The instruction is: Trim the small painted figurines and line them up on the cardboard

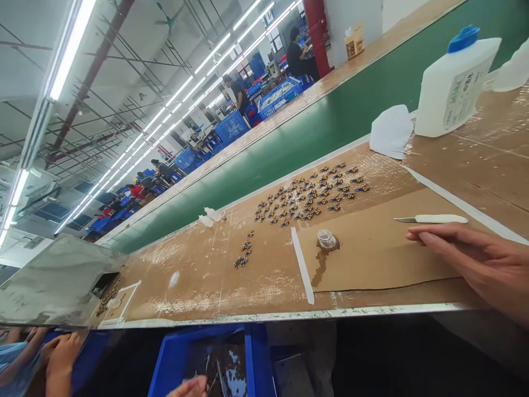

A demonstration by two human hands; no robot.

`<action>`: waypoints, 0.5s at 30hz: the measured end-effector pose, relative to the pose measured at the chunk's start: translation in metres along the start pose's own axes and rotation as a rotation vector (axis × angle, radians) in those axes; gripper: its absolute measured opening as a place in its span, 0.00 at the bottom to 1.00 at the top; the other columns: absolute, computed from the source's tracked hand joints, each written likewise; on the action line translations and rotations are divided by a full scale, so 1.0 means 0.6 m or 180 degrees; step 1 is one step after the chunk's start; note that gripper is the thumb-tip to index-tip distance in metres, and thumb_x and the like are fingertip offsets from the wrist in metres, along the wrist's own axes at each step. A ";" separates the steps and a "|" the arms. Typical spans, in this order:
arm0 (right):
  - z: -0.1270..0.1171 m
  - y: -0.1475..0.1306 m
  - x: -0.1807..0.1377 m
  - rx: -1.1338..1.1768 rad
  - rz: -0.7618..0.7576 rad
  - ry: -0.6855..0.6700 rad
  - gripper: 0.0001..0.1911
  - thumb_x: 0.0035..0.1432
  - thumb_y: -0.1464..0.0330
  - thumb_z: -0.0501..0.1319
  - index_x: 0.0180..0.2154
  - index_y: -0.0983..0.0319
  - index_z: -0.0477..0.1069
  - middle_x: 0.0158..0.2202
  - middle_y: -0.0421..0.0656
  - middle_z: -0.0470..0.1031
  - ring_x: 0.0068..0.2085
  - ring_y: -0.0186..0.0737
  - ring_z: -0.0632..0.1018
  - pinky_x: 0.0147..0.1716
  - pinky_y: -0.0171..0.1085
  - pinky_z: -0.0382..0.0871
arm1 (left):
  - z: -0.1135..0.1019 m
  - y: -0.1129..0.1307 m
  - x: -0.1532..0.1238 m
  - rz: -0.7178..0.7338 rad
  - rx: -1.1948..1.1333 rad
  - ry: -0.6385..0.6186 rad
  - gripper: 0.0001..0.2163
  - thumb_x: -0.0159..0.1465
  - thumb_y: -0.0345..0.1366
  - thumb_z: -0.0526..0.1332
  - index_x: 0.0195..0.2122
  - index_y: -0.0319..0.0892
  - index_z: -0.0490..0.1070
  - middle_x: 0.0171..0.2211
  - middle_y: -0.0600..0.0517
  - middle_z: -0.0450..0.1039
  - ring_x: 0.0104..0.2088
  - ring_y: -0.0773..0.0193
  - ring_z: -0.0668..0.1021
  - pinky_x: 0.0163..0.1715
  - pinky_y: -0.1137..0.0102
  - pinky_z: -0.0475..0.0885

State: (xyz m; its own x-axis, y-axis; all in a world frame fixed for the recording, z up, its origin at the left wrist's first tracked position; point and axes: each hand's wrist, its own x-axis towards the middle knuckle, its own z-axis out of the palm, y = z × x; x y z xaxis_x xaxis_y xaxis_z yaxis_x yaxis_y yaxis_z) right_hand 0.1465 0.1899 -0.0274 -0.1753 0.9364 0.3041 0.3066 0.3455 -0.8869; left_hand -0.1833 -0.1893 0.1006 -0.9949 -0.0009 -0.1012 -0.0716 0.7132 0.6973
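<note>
My right hand (475, 264) lies flat on the cardboard-covered bench (372, 264) at the right, fingers stretched out, holding nothing. Just beyond its fingertips lies a white-handled blade (432, 219). Many small blue-and-gold parts (309, 196) are spread in rows farther back, with a smaller group (243, 255) to the left. A clear round cap (327, 239) sits on a dark stain near the middle. Only the fingertips of my left hand (190, 387) show at the bottom edge, over a blue bin (252, 358); its grip is hidden.
A white bottle with a blue cap (452, 82) and a white cloth (390, 131) stand at the back right. A green conveyor belt (330, 121) runs behind the bench. Another person's hands (61, 353) are at lower left, and other people work among blue crates in the distance.
</note>
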 end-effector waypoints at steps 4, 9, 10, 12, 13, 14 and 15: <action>-0.001 0.000 0.000 -0.0018 0.0068 -0.0024 0.17 0.47 0.48 0.58 0.34 0.48 0.75 0.41 0.32 0.77 0.43 0.42 0.77 0.45 0.41 0.69 | 0.077 0.000 -0.021 -0.0029 -0.0149 -0.1141 0.14 0.48 0.42 0.70 0.26 0.36 0.73 0.21 0.55 0.72 0.20 0.72 0.72 0.25 0.72 0.70; -0.006 -0.009 0.002 0.0046 0.0096 -0.0056 0.18 0.46 0.48 0.58 0.33 0.51 0.76 0.40 0.36 0.78 0.41 0.45 0.78 0.45 0.44 0.71 | 0.188 0.142 0.016 0.0448 -0.0052 -0.2186 0.18 0.38 0.42 0.73 0.25 0.35 0.75 0.19 0.53 0.72 0.21 0.69 0.74 0.26 0.72 0.71; -0.006 -0.012 0.003 0.0053 0.0100 -0.0085 0.18 0.46 0.48 0.58 0.33 0.51 0.76 0.40 0.36 0.78 0.41 0.46 0.78 0.45 0.44 0.71 | 0.217 0.167 0.017 0.0549 0.0051 -0.2327 0.15 0.42 0.40 0.72 0.27 0.35 0.74 0.20 0.54 0.72 0.22 0.69 0.75 0.28 0.71 0.71; -0.008 -0.015 0.005 0.0118 0.0104 -0.0130 0.17 0.47 0.49 0.58 0.33 0.51 0.76 0.40 0.36 0.78 0.41 0.45 0.78 0.45 0.44 0.71 | 0.273 0.202 0.011 0.0766 0.0310 -0.2478 0.08 0.53 0.35 0.68 0.26 0.36 0.72 0.19 0.57 0.71 0.22 0.71 0.74 0.29 0.70 0.72; -0.008 -0.016 0.006 0.0153 0.0107 -0.0139 0.17 0.47 0.50 0.58 0.33 0.51 0.76 0.39 0.36 0.78 0.41 0.45 0.78 0.45 0.43 0.72 | 0.299 0.212 0.006 0.0879 0.0444 -0.2508 0.06 0.56 0.34 0.65 0.26 0.36 0.71 0.19 0.58 0.70 0.21 0.71 0.74 0.29 0.70 0.72; -0.008 -0.016 0.007 0.0173 0.0100 -0.0144 0.16 0.48 0.50 0.58 0.33 0.51 0.76 0.39 0.36 0.78 0.41 0.44 0.78 0.44 0.43 0.72 | 0.321 0.218 0.000 0.0989 0.0579 -0.2516 0.06 0.59 0.33 0.63 0.27 0.36 0.70 0.19 0.59 0.69 0.21 0.72 0.73 0.28 0.71 0.72; -0.008 -0.016 0.007 0.0176 0.0078 -0.0146 0.16 0.48 0.51 0.57 0.33 0.51 0.76 0.39 0.36 0.78 0.40 0.44 0.78 0.43 0.42 0.72 | 0.340 0.222 -0.004 0.1093 0.0713 -0.2507 0.07 0.60 0.33 0.62 0.27 0.36 0.69 0.19 0.59 0.68 0.21 0.72 0.73 0.27 0.71 0.72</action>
State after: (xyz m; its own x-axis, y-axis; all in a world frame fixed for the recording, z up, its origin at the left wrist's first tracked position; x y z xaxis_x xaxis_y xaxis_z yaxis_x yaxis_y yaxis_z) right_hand 0.1471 0.1909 -0.0158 -0.2114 0.9402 0.2670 0.2594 0.3173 -0.9121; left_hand -0.1757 0.0487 0.0491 -0.6150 0.6620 -0.4283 0.3195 0.7059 0.6322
